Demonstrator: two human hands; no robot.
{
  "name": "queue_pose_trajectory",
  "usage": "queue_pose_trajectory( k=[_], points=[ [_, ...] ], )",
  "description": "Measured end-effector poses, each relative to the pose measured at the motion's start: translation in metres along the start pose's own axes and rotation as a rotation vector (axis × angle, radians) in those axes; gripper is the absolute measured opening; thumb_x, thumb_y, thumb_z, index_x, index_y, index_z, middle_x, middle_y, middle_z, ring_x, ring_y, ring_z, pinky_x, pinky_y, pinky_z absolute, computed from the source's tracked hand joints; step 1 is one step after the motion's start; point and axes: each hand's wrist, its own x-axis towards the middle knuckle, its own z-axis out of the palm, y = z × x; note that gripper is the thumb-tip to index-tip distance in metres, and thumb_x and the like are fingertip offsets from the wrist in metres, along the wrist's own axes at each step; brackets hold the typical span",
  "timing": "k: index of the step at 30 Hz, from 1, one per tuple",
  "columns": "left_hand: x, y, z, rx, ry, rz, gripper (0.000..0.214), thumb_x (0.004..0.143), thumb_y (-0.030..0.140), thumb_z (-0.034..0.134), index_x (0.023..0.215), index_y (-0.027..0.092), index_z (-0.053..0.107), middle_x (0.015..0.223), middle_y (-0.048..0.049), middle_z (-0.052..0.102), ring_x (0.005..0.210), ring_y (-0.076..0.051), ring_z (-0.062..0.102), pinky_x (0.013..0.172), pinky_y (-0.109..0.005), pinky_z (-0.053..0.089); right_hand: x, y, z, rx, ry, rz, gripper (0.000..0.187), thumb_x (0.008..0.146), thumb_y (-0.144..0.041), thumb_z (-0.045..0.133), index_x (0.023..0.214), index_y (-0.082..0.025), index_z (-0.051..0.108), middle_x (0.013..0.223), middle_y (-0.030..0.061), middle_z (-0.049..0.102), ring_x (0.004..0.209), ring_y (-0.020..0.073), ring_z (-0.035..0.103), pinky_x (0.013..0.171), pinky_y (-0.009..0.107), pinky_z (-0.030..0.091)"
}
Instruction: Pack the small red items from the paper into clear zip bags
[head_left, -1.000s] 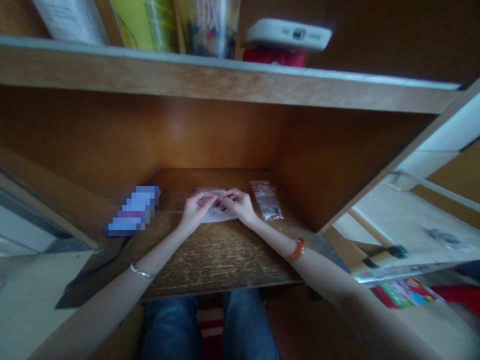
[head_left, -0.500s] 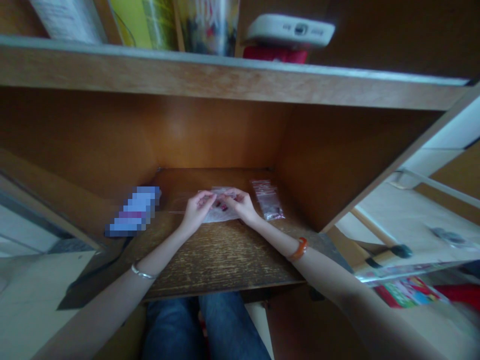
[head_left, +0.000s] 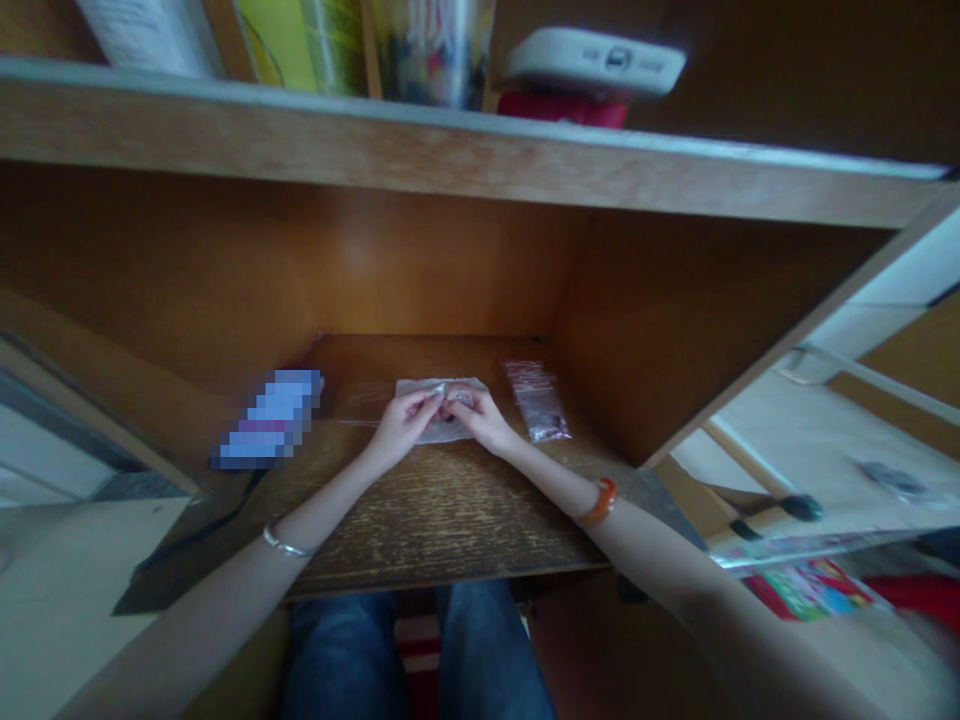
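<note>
Your knees (head_left: 491, 650) sit below the desk's (head_left: 435, 530) front edge. A pixelated blue object (head_left: 274, 415) lies by the left edge. Mid-desk, your left hand (head_left: 401, 422) and right hand (head_left: 486, 420) pinch a small clear plastic piece (head_left: 460, 397) over a whitish sheet (head_left: 448, 435). Clear plastic bags (head_left: 536, 400) lie toward the back right corner.

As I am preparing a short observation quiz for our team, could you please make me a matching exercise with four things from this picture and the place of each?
Things:
1. Orange bangle
2. Clear plastic packaging
3. Silver bangle
4. Pale sheet

Places:
A. Under the left hand and the right hand
B. Around the left arm
C. Around the right arm
D. On the wooden surface, to the right of the right hand

Pairs: 1-C, 2-D, 3-B, 4-A
</note>
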Motion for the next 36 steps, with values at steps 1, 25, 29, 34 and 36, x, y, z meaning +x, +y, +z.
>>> queue_pose_trajectory(
  k=[1,25,29,34,36],
  points=[
    [0.000,0.000,0.000,0.002,0.000,-0.004,0.036,0.081,0.051,0.058,0.075,0.018,0.067,0.069,-0.0046,0.066,0.061,-0.017,0.057,0.055,-0.027,0.045,0.000,0.000,0.000,-0.005,-0.002,0.004,0.024,0.085,-0.033,0.052,0.066,-0.019,0.056,0.068,-0.0006,0.059,0.069,0.0132,0.056,0.073,0.027,0.046],
    [0.000,0.007,-0.004,0.114,0.044,-0.035,0.039,0.081,0.049,0.057,0.059,0.017,0.057,0.052,0.0025,0.048,0.050,-0.011,0.044,0.048,-0.023,0.032,-0.002,0.001,0.005,0.012,0.080,0.035,0.048,0.082,-0.045,0.056,0.053,-0.021,0.027,0.056,-0.0046,0.032,0.052,0.0083,0.031,0.051,0.023,0.027],
    [-0.001,0.009,-0.003,0.055,0.063,-0.096,0.038,0.077,0.050,0.059,0.060,0.016,0.057,0.052,0.0025,0.050,0.049,-0.010,0.046,0.049,-0.022,0.035,-0.003,0.003,0.006,0.036,0.073,0.012,0.051,0.082,-0.044,0.057,0.051,-0.020,0.025,0.054,-0.0054,0.031,0.052,0.0070,0.029,0.050,0.023,0.024],
    [-0.001,0.012,-0.002,-0.027,0.114,-0.106,0.035,0.075,0.049,0.061,0.067,0.015,0.060,0.059,0.0008,0.056,0.056,-0.012,0.053,0.053,-0.023,0.042,-0.004,0.001,0.005,0.036,-0.012,0.013,0.054,0.082,-0.044,0.059,0.050,-0.020,0.023,0.052,-0.0070,0.023,0.050,0.0060,0.021,0.049,0.024,0.018],
    [0.000,0.012,-0.002,-0.049,0.163,-0.091,0.033,0.074,0.048,0.063,0.076,0.015,0.063,0.071,-0.0020,0.063,0.066,-0.015,0.059,0.061,-0.024,0.046,-0.005,-0.002,0.006,0.033,-0.083,0.024,0.055,0.081,-0.043,0.060,0.050,-0.020,0.021,0.052,-0.0076,0.020,0.049,0.0057,0.018,0.049,0.024,0.016]
  ],
)
